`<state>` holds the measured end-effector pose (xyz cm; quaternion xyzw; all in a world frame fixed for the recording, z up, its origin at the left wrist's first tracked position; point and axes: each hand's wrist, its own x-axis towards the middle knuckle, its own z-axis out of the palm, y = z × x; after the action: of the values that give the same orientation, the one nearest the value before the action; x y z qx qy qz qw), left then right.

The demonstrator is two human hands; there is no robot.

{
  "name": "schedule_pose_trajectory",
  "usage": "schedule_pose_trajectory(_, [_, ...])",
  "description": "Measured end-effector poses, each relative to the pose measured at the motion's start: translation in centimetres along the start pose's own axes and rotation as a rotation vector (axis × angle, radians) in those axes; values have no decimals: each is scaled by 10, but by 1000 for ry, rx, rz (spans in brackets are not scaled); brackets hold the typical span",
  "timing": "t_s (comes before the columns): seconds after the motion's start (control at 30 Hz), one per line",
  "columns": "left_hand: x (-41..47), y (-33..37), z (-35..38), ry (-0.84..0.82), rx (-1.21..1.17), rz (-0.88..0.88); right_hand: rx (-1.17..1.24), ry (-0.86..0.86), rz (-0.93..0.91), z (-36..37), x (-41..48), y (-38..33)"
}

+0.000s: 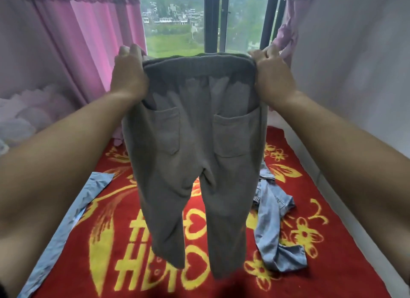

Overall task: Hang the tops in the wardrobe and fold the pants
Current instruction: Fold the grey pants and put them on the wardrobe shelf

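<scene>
Grey sweatpants (195,155) are held up by the waistband corners, gripped in the left hand (128,73) and right hand (273,76), legs dangling above the red blanket (310,264); crumpled jeans (275,226) lie rightward.

Centre frame: pants (195,142) hanging by the waistband, legs down in front of the blanket (321,264). Left hand (128,76) gripping the waistband's left end, right hand (273,76) gripping its right end. Lower right, on the blanket: crumpled jeans (273,231), partly behind the right pant leg. Lower left, along the blanket's edge: flat garment (66,226). Top centre, behind the pants: window (177,20). Upper left: curtain (77,42), ruffled bedding (28,111) below it. Right of the window: second curtain (286,31), then wall (355,64).
</scene>
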<state>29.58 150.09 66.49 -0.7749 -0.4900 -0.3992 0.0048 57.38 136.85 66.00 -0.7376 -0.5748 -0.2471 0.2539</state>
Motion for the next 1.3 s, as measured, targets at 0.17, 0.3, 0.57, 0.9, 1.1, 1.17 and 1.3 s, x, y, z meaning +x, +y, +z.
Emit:
schedule_pose_trajectory(0.17, [38,-24,11,230,-81,86,204,159,77,17,46,-11])
schedule_pose_trajectory(0.3, [21,-39,23,247,-11,162,179,205,-49,31,28,-15])
schedule_pose_trajectory(0.57, [-158,-107,109,-208,408,311,-41,-289,-250,127,-158,19])
schedule_pose_trajectory(0.9, [-451,-138,173,-1014,660,76,92,-1031,-77,220,-449,11])
schedule_pose_trajectory(1.1, [-554,-149,193,-1099,666,61,70,-1060,-76,239,-554,13])
schedule_pose_trajectory(1.17, [-577,-155,201,-1118,644,39,68,-1046,-54,244,-582,11])
schedule_pose_trajectory(1.3, [-642,-179,227,-1169,618,16,64,-1061,-80,273,-645,6])
